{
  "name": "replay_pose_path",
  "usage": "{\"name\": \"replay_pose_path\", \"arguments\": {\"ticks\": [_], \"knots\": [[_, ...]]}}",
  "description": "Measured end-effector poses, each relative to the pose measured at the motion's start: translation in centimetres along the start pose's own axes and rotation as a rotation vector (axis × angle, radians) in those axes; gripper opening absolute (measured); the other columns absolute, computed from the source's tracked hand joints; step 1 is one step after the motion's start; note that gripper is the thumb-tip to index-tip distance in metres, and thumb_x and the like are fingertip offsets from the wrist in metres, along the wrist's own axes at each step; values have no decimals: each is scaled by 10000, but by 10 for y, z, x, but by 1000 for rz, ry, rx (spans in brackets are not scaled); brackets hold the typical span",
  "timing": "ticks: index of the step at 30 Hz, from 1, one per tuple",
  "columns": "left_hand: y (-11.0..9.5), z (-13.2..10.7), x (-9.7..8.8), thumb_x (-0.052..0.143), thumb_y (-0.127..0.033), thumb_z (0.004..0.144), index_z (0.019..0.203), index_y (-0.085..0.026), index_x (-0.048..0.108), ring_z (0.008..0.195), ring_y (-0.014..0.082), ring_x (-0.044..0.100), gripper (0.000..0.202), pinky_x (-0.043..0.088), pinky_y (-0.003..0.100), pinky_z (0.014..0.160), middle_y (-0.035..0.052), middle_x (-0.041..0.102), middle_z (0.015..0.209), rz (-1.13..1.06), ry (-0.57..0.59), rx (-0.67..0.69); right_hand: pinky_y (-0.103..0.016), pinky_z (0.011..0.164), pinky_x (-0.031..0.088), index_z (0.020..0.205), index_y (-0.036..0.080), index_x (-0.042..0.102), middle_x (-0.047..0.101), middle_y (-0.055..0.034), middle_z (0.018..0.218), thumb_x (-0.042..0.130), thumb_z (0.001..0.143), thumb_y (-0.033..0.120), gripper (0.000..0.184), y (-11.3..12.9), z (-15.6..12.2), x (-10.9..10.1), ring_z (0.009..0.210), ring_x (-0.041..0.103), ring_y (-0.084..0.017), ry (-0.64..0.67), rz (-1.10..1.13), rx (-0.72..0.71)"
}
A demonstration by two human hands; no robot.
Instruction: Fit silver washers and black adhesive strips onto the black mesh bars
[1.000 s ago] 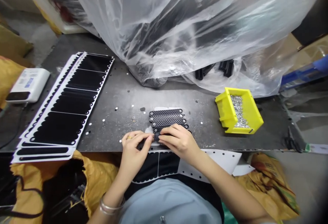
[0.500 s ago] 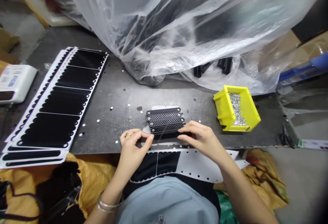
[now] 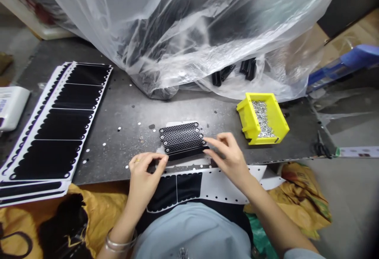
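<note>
Several black mesh-patterned strips [image 3: 180,134] lie side by side on the grey table [image 3: 127,109] in front of me. A plain black strip [image 3: 186,153] sits nearest me in that row. My left hand [image 3: 145,172] has thumb and forefinger curled together at the strip's left end. A ring shows on one finger and bangles on that wrist. My right hand [image 3: 229,156] pinches the strip's right end with thumb and forefinger, the other fingers loosely apart.
Stacked white sheets of black pads [image 3: 59,128] lie at the left, and another partly used sheet [image 3: 189,186] hangs over the table edge by my lap. A yellow bin of small metal screws [image 3: 262,119] stands at the right. A big clear plastic bag [image 3: 177,34] fills the back.
My right hand slid from the middle of the row to its right end. The nearest strip has been pushed up against the row. My view shifted slightly right.
</note>
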State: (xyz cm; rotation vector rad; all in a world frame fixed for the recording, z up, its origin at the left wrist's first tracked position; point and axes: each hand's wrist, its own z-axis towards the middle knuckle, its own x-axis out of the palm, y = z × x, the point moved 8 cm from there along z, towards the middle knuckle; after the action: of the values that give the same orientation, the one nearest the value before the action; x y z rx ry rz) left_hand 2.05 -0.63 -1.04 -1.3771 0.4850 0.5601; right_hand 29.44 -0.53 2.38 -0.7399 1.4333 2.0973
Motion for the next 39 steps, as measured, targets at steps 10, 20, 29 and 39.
{"name": "replay_pose_path", "arguments": {"ticks": [10, 20, 29, 39], "knots": [[-57, -50, 54, 661, -234, 984, 1368, -237, 581, 1089, 234, 632, 393, 426, 373, 954, 62, 721, 1192, 23, 317, 377, -381, 890, 373, 958, 224, 681, 701, -14, 920, 609, 1029, 221, 101, 9, -54, -11, 893, 631, -178, 153, -131, -66], [-74, -33, 38, 549, -176, 1034, 938, -231, 656, 806, 180, 598, 154, 330, 371, 842, -15, 712, 858, -27, 199, 314, -347, 837, 429, 1163, 225, 725, 710, -44, 993, 665, 994, 209, 180, 74, -51, 2, 926, 604, -180, -16, -89, -337], [-62, -27, 30, 590, -173, 1010, 941, -214, 683, 695, 159, 600, 123, 344, 353, 798, -18, 714, 765, 183, -17, 426, -369, 885, 570, 869, 216, 644, 643, -46, 1015, 806, 878, 346, 208, 46, -32, 11, 967, 665, -183, 424, 573, 86], [-45, -15, 3, 693, -258, 953, 1082, -265, 695, 966, 232, 682, 129, 343, 418, 949, 25, 779, 962, 285, -171, 342, -310, 763, 598, 1239, 262, 627, 599, -64, 1107, 637, 991, 237, 249, 44, 32, 39, 919, 653, -169, 246, 370, 28]]}}
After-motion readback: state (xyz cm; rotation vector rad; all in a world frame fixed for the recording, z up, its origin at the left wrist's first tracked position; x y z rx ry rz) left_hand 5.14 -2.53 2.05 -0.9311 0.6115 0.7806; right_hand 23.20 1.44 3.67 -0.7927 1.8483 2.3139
